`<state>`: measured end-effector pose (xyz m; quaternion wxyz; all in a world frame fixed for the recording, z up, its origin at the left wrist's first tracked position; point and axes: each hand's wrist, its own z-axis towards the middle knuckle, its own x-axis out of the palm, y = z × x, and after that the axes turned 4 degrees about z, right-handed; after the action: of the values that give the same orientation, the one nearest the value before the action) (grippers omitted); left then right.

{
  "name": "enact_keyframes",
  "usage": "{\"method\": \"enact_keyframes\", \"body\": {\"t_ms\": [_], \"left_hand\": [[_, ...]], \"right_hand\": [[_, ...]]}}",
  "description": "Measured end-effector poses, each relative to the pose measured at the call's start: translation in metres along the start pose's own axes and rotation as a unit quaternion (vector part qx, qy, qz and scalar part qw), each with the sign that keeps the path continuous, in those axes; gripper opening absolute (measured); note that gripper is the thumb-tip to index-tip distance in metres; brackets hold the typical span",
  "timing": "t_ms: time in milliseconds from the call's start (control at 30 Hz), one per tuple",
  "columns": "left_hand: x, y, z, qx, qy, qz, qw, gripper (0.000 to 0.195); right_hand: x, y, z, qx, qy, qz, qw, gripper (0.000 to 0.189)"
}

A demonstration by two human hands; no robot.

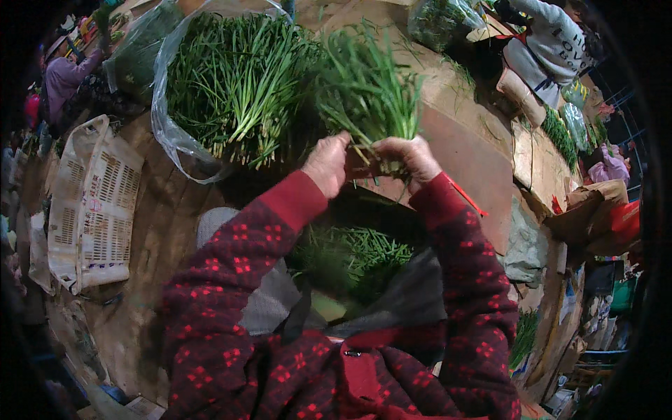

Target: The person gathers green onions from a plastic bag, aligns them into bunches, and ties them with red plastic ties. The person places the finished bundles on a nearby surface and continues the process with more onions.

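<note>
A bunch of long green leafy stalks (380, 89), which look like garlic chives, is gripped near its pale stem ends in my right hand (412, 157). My left hand (328, 160) is curled beside the same stems, its thumb and fingertips at their left edge. Whether it pinches a stalk I cannot tell. Left of the bunch, a large heap of the same greens (236, 89) lies in an opened clear plastic bag (160, 105), stem ends towards me. More cut greens (362, 252) lie below my hands, around my lap.
A brown board (467, 152) extends under and right of the bunch, with a red strip (464, 197) by my right wrist. A white plastic crate (100, 210) stands on the left. Other people (548, 50) work at upper right and upper left (68, 79), near bagged greens (441, 21).
</note>
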<state>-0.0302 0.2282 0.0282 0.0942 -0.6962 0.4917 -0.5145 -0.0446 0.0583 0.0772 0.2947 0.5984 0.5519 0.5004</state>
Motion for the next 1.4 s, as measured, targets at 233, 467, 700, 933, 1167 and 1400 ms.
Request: {"method": "enact_keyframes", "body": {"t_ms": [233, 467, 700, 933, 1167, 1400], "left_hand": [[-0.008, 0.052, -0.011, -0.026, -0.068, 0.099, 0.992, 0.037], [-0.016, 0.069, -0.011, -0.079, -0.072, 0.135, 0.985, 0.033], [-0.019, 0.103, -0.005, -0.090, 0.212, -0.111, 0.967, 0.042], [0.008, 0.171, -0.013, -0.199, 0.091, 0.007, 0.976, 0.043], [0.069, 0.133, -0.034, -0.048, 0.293, -0.119, 0.948, 0.050], [0.086, 0.046, -0.059, 0.059, 0.256, -0.290, 0.920, 0.083]], "right_hand": [[-0.007, -0.042, -0.018, 0.151, 0.024, 0.169, 0.974, 0.020], [-0.015, -0.055, -0.006, 0.139, -0.010, 0.099, 0.985, 0.015], [-0.055, 0.086, -0.036, 0.003, -0.037, -0.268, 0.963, 0.019], [-0.039, 0.227, -0.078, -0.145, 0.000, -0.458, 0.877, 0.019], [-0.003, 0.232, -0.081, -0.088, -0.017, -0.536, 0.839, 0.022], [-0.008, 0.119, -0.097, -0.114, 0.159, -0.447, 0.873, 0.012]]}}
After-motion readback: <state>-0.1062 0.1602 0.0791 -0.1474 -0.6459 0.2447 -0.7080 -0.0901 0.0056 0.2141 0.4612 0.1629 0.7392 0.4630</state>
